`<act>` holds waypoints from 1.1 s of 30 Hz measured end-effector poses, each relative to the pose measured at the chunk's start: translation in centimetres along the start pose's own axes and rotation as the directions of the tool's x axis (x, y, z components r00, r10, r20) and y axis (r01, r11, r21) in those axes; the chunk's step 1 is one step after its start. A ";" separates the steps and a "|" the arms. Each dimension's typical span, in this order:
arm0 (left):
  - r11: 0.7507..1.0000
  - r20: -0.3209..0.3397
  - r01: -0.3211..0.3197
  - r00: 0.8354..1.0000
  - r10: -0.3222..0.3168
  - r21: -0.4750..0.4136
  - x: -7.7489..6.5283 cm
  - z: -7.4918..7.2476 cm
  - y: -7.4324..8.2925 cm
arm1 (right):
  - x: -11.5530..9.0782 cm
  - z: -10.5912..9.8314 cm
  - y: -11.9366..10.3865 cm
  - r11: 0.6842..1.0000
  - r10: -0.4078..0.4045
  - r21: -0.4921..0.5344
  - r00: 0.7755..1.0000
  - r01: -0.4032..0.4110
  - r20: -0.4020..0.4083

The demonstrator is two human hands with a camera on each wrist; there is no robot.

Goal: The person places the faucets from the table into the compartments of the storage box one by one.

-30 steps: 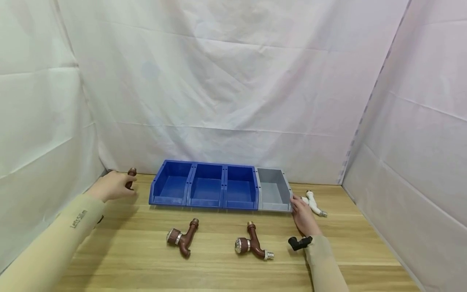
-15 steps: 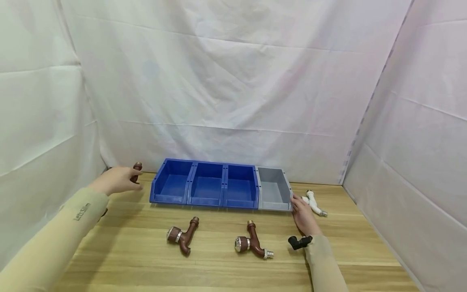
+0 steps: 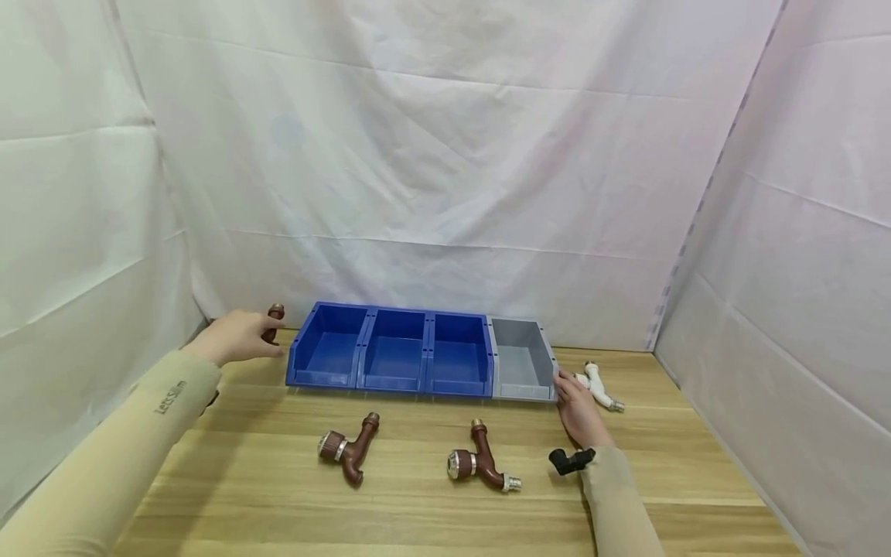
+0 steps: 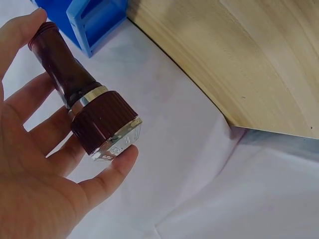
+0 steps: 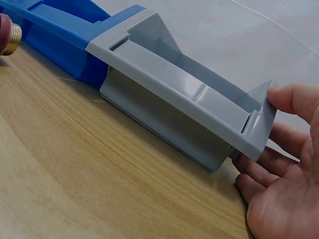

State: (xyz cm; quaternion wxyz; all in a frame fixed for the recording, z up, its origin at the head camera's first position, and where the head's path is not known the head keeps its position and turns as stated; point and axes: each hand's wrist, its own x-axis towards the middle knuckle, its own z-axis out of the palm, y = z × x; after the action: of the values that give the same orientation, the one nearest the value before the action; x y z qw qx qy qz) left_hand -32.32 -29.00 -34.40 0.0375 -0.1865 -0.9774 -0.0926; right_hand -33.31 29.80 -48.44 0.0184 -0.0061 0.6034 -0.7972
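My left hand (image 3: pixel 240 338) holds a dark brown tap (image 4: pixel 99 119) just left of the blue bins. In the left wrist view its thumb touches the threaded end, and the fingers curl behind the body and ribbed knob with a silvery cap. My right hand (image 3: pixel 581 411) grips the right side of the grey bin (image 5: pixel 174 84), thumb on the edge and fingers under it. This bin ends a row of blue bins (image 3: pixel 393 385). Two more brown taps lie in front: a plain-spouted tap (image 3: pixel 358 452) and a tap with a metal nozzle (image 3: pixel 487 460).
A white tap (image 3: pixel 595 387) lies on the table right of the grey bin, partly behind my right hand. White cloth (image 3: pixel 418 193) hangs behind the wooden table (image 3: pixel 418 526) and on both sides.
My left hand has moved right with the brown tap, closer to the leftmost blue bin. The right hand stays on the grey bin.
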 end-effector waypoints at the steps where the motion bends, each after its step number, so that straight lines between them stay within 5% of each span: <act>1: 1.000 0.002 -0.001 1.000 0.001 0.002 0.0 0.0 0.1 | 0.0 0.0 0.0 1.000 0.004 0.008 1.000 -0.004 -0.004; 33: 1.000 0.055 -0.006 0.998 0.005 0.002 1.7 0.2 2.6 | 0.0 0.0 -0.2 0.999 0.028 0.043 1.000 -0.028 0.002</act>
State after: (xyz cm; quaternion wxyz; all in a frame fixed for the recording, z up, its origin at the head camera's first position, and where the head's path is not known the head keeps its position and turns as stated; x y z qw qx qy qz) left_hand -32.91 -25.97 -33.94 0.0111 -0.1916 -0.9776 -0.0865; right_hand -33.28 29.81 -48.20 0.0298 0.0023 0.5862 -0.8096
